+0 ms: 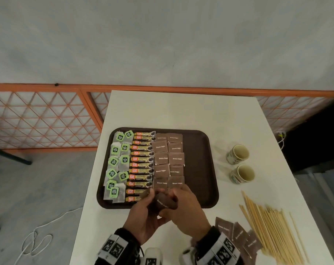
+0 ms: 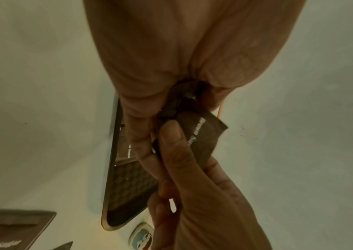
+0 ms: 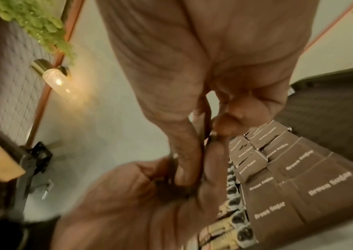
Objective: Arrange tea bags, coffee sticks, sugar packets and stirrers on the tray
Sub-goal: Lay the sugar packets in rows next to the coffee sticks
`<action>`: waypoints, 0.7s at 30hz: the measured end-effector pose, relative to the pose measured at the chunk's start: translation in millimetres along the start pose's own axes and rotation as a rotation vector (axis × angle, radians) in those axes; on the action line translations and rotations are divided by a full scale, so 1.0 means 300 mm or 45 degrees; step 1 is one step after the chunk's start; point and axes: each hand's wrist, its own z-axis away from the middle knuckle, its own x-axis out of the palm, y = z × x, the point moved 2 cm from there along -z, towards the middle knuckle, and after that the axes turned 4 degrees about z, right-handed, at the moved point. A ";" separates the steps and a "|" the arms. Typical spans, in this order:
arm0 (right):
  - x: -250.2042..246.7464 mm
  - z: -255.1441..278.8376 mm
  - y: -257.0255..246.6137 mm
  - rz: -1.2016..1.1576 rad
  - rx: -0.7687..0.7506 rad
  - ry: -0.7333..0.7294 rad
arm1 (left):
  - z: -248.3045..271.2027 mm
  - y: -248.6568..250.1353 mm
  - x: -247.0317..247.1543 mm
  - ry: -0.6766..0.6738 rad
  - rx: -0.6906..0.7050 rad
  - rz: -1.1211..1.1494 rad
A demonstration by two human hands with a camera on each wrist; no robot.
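Observation:
A dark brown tray [image 1: 200, 169] on the white table holds green-tagged tea bags [image 1: 117, 163] on its left. Beside them lies a column of coffee sticks [image 1: 142, 165], then two columns of brown sugar packets [image 1: 170, 159]. Over the tray's near edge both hands meet on a few brown sugar packets [image 1: 163, 202]. My left hand [image 1: 147, 209] grips them from the left, and my right hand [image 1: 183, 199] pinches one from the right. In the left wrist view the right thumb presses on the packet [image 2: 201, 135]. Wooden stirrers [image 1: 273, 230] lie on the table at the near right.
Loose sugar packets [image 1: 236, 234] lie on the table between my right wrist and the stirrers. Two paper cups [image 1: 238, 163] stand to the right of the tray. The tray's right third [image 1: 198, 150] is bare. A white cable [image 1: 38, 238] lies on the floor to the left.

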 end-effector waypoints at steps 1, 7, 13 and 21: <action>0.002 -0.004 0.007 -0.017 -0.016 -0.030 | 0.001 0.002 -0.004 -0.005 -0.002 -0.045; -0.081 -0.038 0.029 -0.183 -0.061 -0.184 | -0.011 0.024 -0.035 -0.078 0.013 -0.440; -0.101 -0.117 0.057 -0.602 0.109 -0.100 | -0.047 0.025 -0.051 -0.030 0.034 -0.576; -0.128 -0.388 0.180 -0.543 0.434 0.139 | -0.042 0.086 -0.163 0.110 0.033 -0.515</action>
